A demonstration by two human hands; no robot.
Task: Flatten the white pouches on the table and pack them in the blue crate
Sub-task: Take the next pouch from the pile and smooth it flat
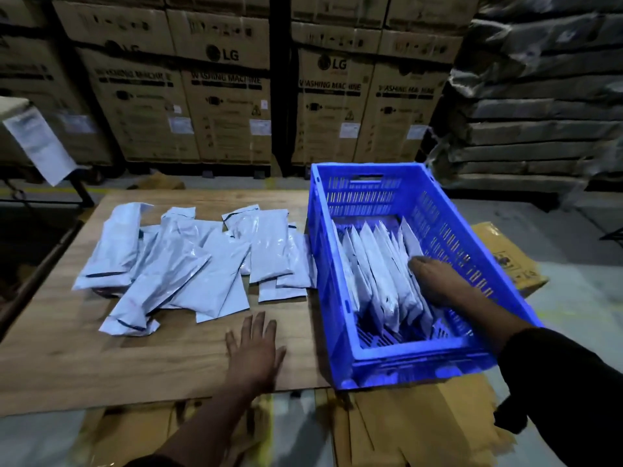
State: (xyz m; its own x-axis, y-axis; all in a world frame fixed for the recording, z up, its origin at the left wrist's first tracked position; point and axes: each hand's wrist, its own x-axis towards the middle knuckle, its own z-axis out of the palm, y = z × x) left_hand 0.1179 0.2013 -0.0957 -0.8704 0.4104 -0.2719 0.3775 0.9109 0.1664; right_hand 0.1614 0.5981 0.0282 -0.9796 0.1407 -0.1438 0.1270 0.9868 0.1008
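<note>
Many stacked cartons (pixel 232 106) wall in a wood table (pixel 67 358) bearing a crate (pixel 418 362) and loose pouches (pixel 175 261).
Wrapped stacks (pixel 546 106) rise at the right of the room, and flat cardboard (pixel 421 429) lies below the table's near edge. On the table's right end the blue crate holds a row of white packed pouches (pixel 381 271) standing on edge. Right hand (pixel 438 281) rests atop that row; whether its fingers curl, I cannot tell. Left hand (pixel 254 348) lies spread, fingers straight, near the loose pile.

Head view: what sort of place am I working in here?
Most likely a warehouse or stockroom: stacked LG washing machine cartons behind the table, wrapped stacks of goods at right, and a blue crate for packing.
</note>
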